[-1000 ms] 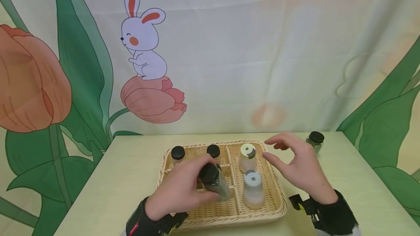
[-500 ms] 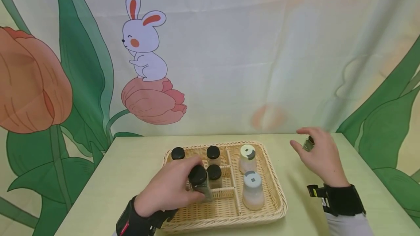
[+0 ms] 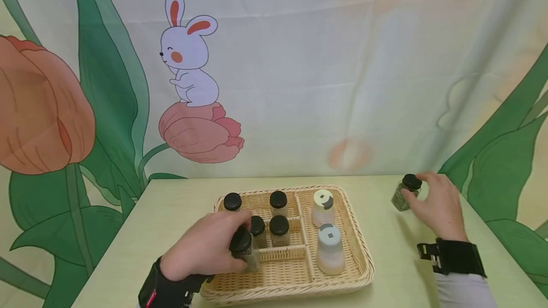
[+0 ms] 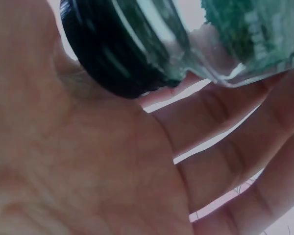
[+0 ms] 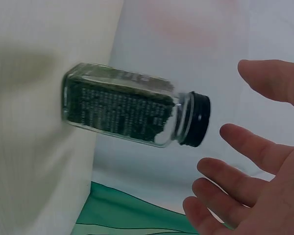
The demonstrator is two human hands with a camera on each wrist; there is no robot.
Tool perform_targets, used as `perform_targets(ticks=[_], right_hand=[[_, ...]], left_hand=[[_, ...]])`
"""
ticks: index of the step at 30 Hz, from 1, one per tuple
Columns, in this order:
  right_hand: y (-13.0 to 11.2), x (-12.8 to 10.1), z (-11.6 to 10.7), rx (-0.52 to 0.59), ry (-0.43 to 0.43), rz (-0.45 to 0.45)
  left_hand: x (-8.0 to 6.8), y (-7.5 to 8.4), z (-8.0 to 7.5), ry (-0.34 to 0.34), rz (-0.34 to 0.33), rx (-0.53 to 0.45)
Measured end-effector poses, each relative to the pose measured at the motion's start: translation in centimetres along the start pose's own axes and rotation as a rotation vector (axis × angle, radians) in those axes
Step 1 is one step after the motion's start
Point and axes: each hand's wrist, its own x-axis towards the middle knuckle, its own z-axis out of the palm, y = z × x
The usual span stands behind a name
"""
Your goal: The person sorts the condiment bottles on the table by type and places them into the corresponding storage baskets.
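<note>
Standing upright — herb jar [image 3: 403,196] beside right hand [image 3: 436,206].

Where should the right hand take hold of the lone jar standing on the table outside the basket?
Probably at the glass body just under the black cap, coming from the right. The jar stands upright, apart from the basket, and the right hand is open beside it, so its fingers can close round the flat sides.

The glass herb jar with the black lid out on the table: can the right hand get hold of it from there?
Probably yes. The right hand is open beside the black-lidded glass herb jar, fingers spread towards its lid, with nothing between them.
</note>
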Motion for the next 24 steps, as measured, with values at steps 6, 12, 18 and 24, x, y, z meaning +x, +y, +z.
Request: perform_targets(ticks=[6,12,18,24], right_hand=[[0.5,0.0,1.0,-0.017,-0.053,-0.031],[0.6,-0.2,1.4,-0.036,-0.096,-0.012],[0.7,-0.3,1.6,-0.044,-0.08,-0.011],[0.6,-0.4,1.6,-0.05,-0.076,-0.013]], left_hand=[[-0.4,-0.3,0.0,-0.036,-0.017,0.007],[-0.9,-0.8,0.4,-0.077,-0.05,0.017],[-1.4,-1.4,0.8,-0.094,-0.09,0.072],[-1.6,-1.3,0.9,-0.121,-0.147,0.131]])
